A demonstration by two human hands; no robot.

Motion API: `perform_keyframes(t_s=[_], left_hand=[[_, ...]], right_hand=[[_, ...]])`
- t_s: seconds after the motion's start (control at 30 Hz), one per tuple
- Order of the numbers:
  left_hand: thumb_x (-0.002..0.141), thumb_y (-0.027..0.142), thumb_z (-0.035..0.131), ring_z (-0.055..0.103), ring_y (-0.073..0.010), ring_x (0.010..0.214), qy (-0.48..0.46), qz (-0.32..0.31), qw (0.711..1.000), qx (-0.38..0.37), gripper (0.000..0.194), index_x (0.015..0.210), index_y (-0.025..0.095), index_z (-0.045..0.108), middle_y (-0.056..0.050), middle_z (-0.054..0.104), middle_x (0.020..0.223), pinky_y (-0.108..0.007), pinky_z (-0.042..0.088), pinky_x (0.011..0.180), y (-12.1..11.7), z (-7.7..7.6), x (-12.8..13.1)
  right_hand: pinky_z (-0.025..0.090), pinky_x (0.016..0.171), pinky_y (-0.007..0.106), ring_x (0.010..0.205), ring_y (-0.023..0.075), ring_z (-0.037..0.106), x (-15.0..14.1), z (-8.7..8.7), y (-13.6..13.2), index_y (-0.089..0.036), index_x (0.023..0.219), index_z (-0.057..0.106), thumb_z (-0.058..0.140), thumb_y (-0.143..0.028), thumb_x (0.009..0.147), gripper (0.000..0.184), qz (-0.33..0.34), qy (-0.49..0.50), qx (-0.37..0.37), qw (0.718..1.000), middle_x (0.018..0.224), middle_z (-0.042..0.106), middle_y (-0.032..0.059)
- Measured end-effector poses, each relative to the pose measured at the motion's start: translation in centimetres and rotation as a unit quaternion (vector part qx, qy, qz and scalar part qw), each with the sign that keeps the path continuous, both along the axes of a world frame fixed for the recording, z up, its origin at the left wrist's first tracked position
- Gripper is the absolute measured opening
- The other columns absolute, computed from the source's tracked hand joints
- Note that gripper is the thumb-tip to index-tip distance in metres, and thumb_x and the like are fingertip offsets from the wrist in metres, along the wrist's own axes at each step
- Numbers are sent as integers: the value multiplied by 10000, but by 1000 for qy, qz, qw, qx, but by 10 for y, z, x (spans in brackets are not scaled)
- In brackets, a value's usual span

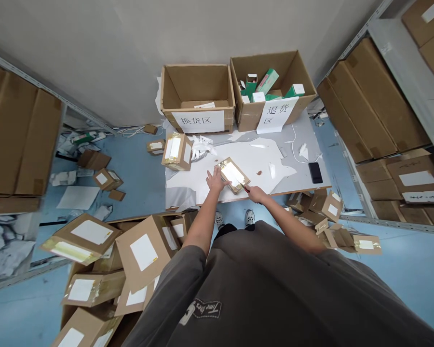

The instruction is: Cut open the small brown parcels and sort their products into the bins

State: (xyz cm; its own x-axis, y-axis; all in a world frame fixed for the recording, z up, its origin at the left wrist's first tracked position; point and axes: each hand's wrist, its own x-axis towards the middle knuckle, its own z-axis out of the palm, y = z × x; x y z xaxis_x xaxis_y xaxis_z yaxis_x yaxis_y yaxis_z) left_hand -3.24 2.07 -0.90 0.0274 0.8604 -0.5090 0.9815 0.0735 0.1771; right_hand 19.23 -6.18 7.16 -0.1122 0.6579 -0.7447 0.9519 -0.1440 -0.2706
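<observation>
A small cardboard box (234, 174) with a white label and clear tape lies at an angle near the table's front edge. My left hand (216, 180) presses on its left side, fingers spread. My right hand (256, 194) is closed round a slim red-and-dark cutter (245, 188), whose tip meets the box's lower right corner. The blade itself is too small to make out. Left of my hands stands a taped carton (177, 152), with crumpled white paper (201, 146) beside it.
Two large open boxes with paper signs, the left box (198, 96) and the right box (249, 113), stand at the table's back; green-and-white packs fill part of the right one. A phone (315, 172) lies at right. Parcels (141, 265) heap at lower left. Loaded shelves flank both sides.
</observation>
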Motion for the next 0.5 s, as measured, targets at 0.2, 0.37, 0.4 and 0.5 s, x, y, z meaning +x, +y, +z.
perform_keyframes(t_s=[0.2,0.37,0.4,0.5], left_hand=[[886,845,571,26,-450,1690,22,6,1000,20,1133,1771,254,182,-88,116,1852,-585,274,1323,-5,10,7],[1049,602,448,34,-366,1707,-16,-92,991,100,816,1729,175,304,-135,181,1833,-539,263,1340,-20,17,25],[1060,537,452,58,-338,1708,-38,-137,984,104,740,1713,206,348,-108,202,1831,-517,264,1344,-20,18,29],[1020,377,551,191,-289,1683,-88,-249,962,75,631,1642,314,466,-52,346,1771,-458,313,1330,-9,23,39]], right_hand=[[583,812,320,846,251,791,35,7,-27,-263,1673,458,504,-207,1056,621,-55,33,29,998,1208,797,124],[525,1041,372,1270,301,693,68,10,-44,-215,1709,358,423,-280,1082,633,-118,81,216,966,1443,708,141],[527,1041,388,1266,305,690,72,10,-44,-216,1702,354,414,-306,1082,629,-139,92,239,957,1444,704,142],[569,953,405,1033,285,750,79,9,-40,-224,1642,365,422,-376,1056,608,-223,137,263,929,1262,762,116]])
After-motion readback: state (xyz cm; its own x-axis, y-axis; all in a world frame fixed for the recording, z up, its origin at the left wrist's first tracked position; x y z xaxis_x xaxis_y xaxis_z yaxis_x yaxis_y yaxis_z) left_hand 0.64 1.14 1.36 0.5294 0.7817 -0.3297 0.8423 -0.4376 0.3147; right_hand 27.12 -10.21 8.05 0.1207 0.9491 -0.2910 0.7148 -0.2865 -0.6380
